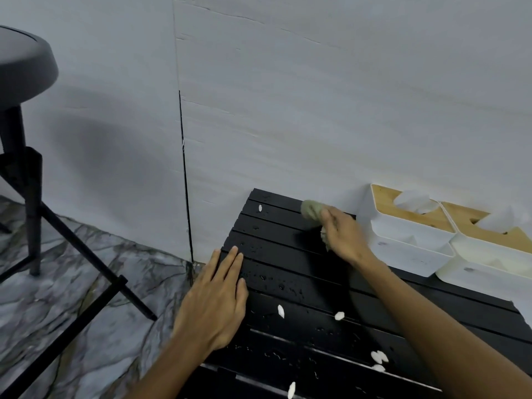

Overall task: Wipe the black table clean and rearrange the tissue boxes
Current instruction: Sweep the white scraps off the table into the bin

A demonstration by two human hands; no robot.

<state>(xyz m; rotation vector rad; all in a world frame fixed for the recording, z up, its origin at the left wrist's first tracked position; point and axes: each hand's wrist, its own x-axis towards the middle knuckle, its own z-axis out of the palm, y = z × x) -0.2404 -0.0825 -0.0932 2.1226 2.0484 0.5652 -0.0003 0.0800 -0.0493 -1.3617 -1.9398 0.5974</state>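
— Black table point(288, 254): which step is in hand?
— Wiping, I judge. It is the slatted top low in the scene, its far edge against the wall point(316, 110). The right hand point(342, 234) grips a bunched greenish cloth point(310, 210) and presses it on the far slats, just left of the tissue boxes point(408, 240).
— And the other hand?
— The left hand point(216, 300) lies flat on the table's left edge, fingers straight, holding nothing; it looks to be steadying the top.
— How much is left?
— Most of it, I think. Droplets point(270, 277) bead the middle slats, and white scraps point(280, 311) lie scattered, one far left, several near. The two tissue boxes sit side by side at the far right, not yet rearranged.
— So the next move?
— Probably drawing the cloth toward the near side along the slats, gathering water and scraps without pushing them into the gaps. The boxes would need lifting to wipe beneath.
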